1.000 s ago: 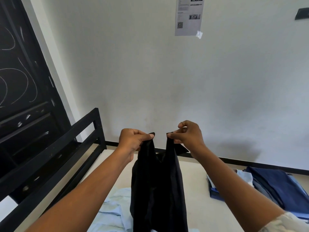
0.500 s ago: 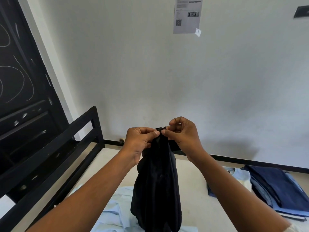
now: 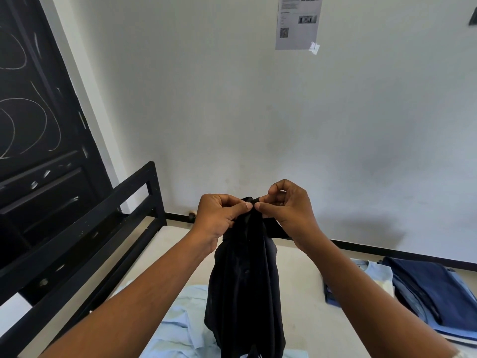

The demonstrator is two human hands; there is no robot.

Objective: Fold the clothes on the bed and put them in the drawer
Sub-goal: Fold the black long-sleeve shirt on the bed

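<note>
Your hands sit closer together than a second ago | left hand [image 3: 219, 215] and right hand [image 3: 286, 210] both pinch the black garment [image 3: 245, 293] by its top, thumbs nearly touching | it hangs over the bed [image 3: 304, 319], above a crumpled light blue shirt [image 3: 180, 321] | folded pile [image 3: 433, 293] on the right

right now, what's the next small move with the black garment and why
Probably lower the black garment onto the mattress and smooth it: left hand and right hand pinch its top edges together, so it hangs doubled in the air.
</note>
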